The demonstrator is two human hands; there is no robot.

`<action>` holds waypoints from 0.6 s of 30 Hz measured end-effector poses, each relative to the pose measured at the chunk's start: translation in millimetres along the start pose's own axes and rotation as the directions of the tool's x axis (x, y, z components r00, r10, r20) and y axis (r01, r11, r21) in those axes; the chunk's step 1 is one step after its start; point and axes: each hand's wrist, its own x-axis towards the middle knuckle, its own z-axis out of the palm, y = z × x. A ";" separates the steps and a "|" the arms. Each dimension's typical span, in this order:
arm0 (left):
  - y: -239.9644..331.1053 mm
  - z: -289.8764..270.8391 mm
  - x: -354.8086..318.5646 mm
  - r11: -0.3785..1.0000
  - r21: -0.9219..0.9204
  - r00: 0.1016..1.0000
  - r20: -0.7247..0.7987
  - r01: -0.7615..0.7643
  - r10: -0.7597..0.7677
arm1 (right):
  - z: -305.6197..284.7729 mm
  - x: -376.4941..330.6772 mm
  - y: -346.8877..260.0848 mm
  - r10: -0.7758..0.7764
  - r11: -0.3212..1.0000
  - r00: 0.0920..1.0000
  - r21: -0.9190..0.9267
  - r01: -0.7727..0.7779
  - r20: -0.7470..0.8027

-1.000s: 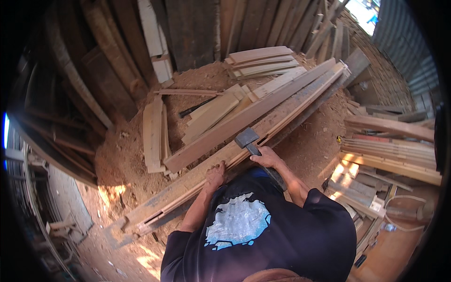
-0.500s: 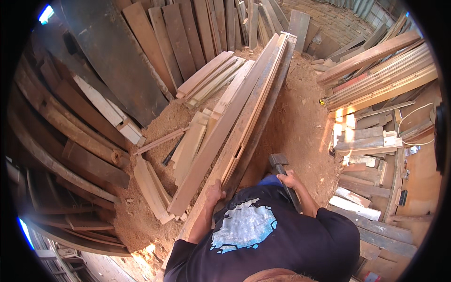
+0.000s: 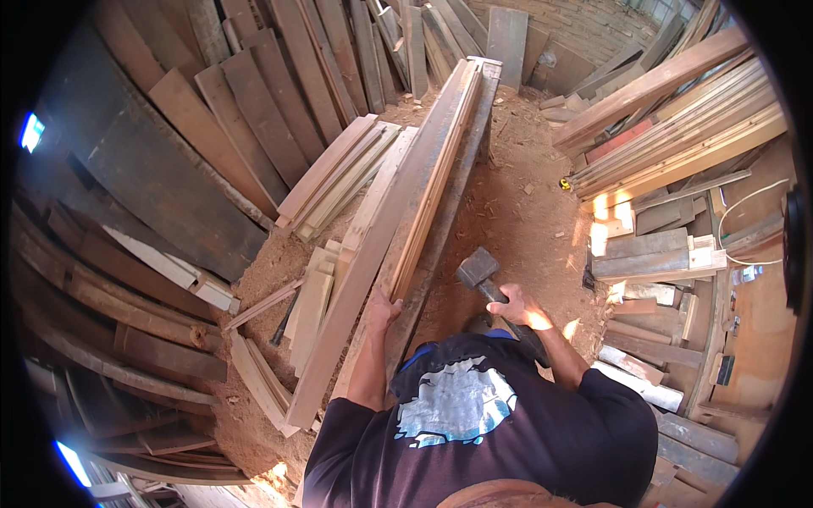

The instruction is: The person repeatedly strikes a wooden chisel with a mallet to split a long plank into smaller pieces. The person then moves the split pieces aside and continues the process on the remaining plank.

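My right hand (image 3: 519, 308) is wrapped round the handle of a mallet with a dark, blocky head (image 3: 477, 266). The mallet is held up over the floor, to the right of the long timbers and apart from them. My left hand (image 3: 383, 310) grips the near part of a long wooden board (image 3: 421, 251), its fingers curled over the top edge. This board stands on edge beside a wider brown plank (image 3: 378, 237). Both run away from me along a dark bench beam (image 3: 458, 188), which carries them.
Shorter planks (image 3: 334, 169) lie stacked left of the bench. Many boards (image 3: 262, 85) lean on the far and left sides. Long timbers (image 3: 677, 127) and offcuts (image 3: 644, 254) are piled at the right. A yellow tape measure (image 3: 565, 184) sits by them. Sawdust covers the floor (image 3: 529, 212).
My right hand has raised the mallet and carried it forward, so more of its head and handle shows. My left hand stays on the board. The whole view has shifted slightly.
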 end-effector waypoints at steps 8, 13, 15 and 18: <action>25.9 11.0 13.8 0.989 0.140 0.997 0.061 0.038 -0.047 | -78.1 19.9 -5.5 -0.062 0.995 0.962 0.058 0.080 -0.265; -2.0 19.4 45.9 0.991 0.125 0.987 0.157 -0.047 0.027 | -69.1 72.1 43.3 0.027 0.992 0.956 0.129 0.011 -0.291; 17.4 14.9 58.5 0.989 0.142 0.986 0.166 -0.036 0.012 | -69.7 77.4 67.9 0.048 0.981 0.970 0.195 -0.001 -0.238; 50.6 12.4 100.3 0.995 0.081 0.975 0.218 -0.055 0.036 | -82.3 93.2 116.3 0.140 0.987 0.981 0.098 -0.127 -0.133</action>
